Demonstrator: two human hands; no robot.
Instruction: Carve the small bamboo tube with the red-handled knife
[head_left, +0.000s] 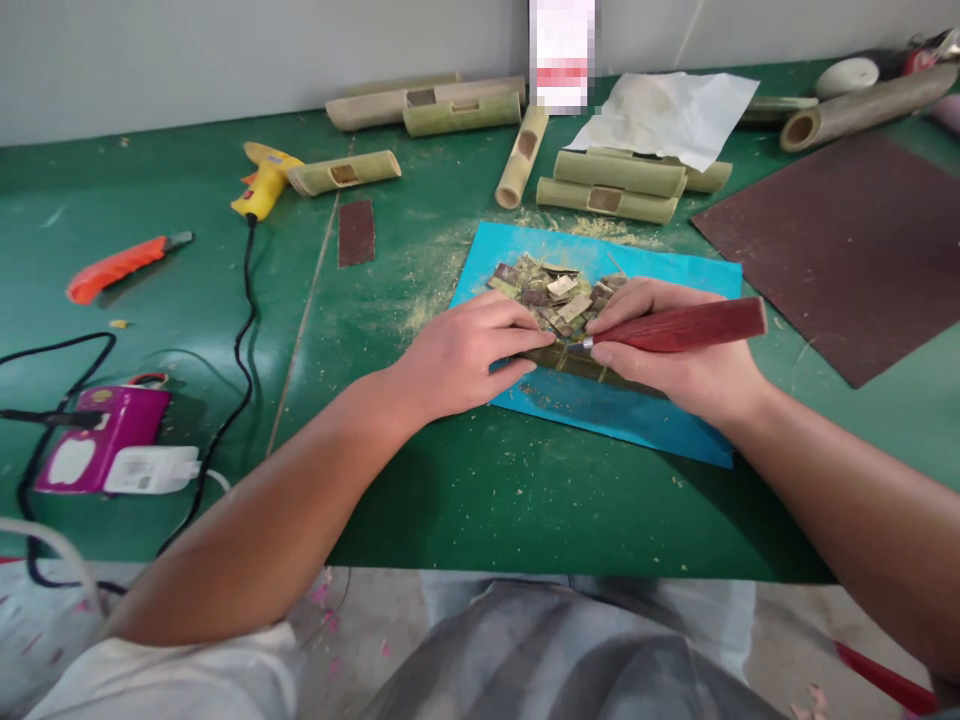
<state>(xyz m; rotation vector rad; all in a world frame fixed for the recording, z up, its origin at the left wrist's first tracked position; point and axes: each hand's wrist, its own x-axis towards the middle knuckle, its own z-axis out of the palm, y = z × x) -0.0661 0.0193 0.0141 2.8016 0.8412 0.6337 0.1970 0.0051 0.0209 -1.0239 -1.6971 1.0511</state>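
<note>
In the head view, my right hand (667, 340) is closed round a carving knife with a dark red wooden handle (682, 328). Its small metal blade rests on a dark bamboo piece (566, 358) that has pale cut lines across it. My left hand (480, 355) grips the left end of this bamboo piece with fingers and thumb. Both hands are over a blue sheet (675, 435). Just behind the fingers is a heap of bamboo chips (574, 305) with fine shavings. The far side of the bamboo piece is partly hidden by my hands.
Several bamboo tubes (619, 172) with cut openings lie at the back, some under white paper (667, 115). A brown sheet (847, 255) is at right. A yellow glue gun (262, 185), an orange utility knife (120, 268) and a purple power strip (135, 420) with cords occupy the left.
</note>
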